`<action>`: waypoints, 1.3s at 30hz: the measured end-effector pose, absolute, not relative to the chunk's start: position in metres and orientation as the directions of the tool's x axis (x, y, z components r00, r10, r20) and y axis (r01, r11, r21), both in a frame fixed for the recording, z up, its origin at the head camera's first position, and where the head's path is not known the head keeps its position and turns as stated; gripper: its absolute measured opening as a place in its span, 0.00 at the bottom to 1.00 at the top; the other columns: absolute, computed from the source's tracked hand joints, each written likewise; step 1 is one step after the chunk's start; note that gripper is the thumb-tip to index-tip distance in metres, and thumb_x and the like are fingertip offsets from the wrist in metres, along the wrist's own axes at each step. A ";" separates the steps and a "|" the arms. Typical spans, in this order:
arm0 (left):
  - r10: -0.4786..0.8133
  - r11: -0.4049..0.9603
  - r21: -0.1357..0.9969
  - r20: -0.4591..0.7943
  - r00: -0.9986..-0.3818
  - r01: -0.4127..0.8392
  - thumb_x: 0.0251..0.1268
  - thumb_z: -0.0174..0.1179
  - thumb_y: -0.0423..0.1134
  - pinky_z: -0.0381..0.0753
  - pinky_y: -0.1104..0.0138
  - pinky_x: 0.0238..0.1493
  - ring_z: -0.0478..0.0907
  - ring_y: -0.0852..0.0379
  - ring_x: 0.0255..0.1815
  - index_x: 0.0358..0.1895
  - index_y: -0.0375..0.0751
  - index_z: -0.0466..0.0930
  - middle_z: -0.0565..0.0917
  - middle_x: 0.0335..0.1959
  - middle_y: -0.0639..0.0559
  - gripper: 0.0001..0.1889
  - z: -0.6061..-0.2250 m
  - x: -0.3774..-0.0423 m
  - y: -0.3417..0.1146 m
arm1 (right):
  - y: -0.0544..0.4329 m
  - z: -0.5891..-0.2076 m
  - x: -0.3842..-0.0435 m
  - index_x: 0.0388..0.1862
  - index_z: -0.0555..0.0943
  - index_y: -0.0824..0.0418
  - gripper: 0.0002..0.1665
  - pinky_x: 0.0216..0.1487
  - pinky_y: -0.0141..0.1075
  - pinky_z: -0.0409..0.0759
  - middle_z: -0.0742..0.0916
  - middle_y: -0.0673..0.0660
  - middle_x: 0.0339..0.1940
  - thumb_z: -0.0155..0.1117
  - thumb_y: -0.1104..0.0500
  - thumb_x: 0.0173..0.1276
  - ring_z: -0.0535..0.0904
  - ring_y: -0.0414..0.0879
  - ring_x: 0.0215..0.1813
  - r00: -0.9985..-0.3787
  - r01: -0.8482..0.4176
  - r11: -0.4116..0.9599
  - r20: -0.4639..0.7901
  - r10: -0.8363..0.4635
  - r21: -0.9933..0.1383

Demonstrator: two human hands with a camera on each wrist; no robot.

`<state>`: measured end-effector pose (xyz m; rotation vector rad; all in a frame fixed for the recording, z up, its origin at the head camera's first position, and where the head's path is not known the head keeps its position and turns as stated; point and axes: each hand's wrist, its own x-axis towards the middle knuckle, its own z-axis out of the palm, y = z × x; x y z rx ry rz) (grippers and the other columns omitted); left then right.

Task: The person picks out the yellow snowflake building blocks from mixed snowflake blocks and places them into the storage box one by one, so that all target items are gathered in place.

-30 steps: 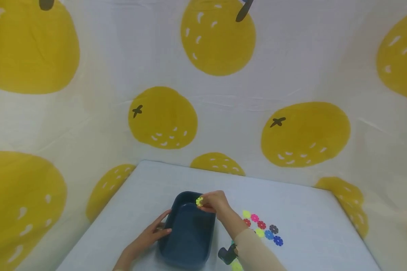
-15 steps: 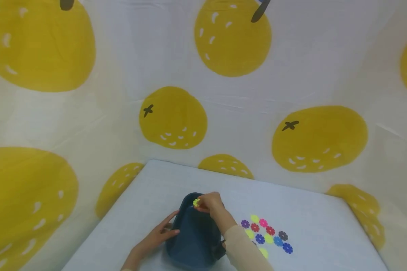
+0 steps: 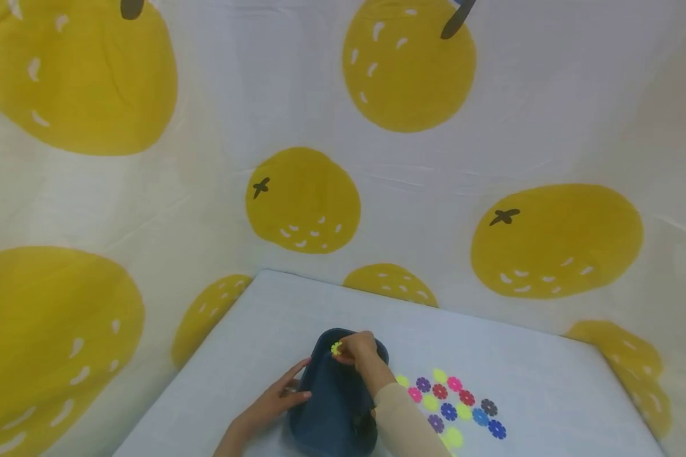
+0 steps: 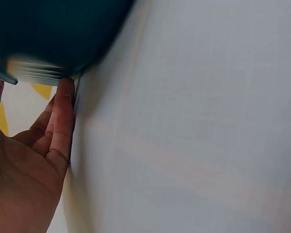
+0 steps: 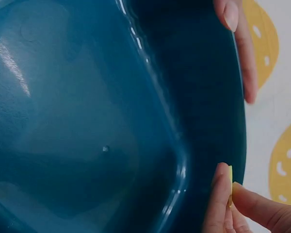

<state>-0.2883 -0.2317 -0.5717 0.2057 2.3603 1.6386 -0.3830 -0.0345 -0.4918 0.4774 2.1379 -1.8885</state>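
Note:
A dark blue rectangular plastic tub (image 3: 326, 416) stands on the white-covered table, its inside bare in the right wrist view. At its left side my left hand (image 3: 271, 404) holds the rim, thumb hooked over the edge and fingers along the outer wall (image 4: 43, 34). Over the tub's far end, my right hand (image 3: 359, 349) pinches a small yellow notched disc (image 3: 336, 348) between thumb and fingers. Seen edge-on in the right wrist view, the disc (image 5: 230, 184) is right by the inner wall at the rim.
Several flower-shaped notched discs in red, pink, purple, blue, black and yellow (image 3: 464, 411) lie flat on the table to the right of the tub. Some are hidden behind the right sleeve (image 3: 406, 419). A white cloth with yellow fruit prints (image 3: 303, 200) hangs behind the table.
The head view has swung left, so everything appears farther right. My right hand keeps the yellow disc over the tub's far end. More loose discs show beside the sleeve.

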 end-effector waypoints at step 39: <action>0.292 0.337 0.941 -0.123 -0.948 -0.019 0.71 0.58 0.54 0.79 0.48 0.53 0.77 0.50 0.53 0.79 0.61 0.53 0.71 0.67 0.32 0.37 -0.568 -0.286 -0.231 | -0.037 -0.524 -0.390 0.53 0.71 0.85 0.21 0.29 0.36 0.87 0.82 0.66 0.30 0.59 0.79 0.59 0.83 0.46 0.21 -0.898 0.436 0.066 -0.428 0.104 -0.897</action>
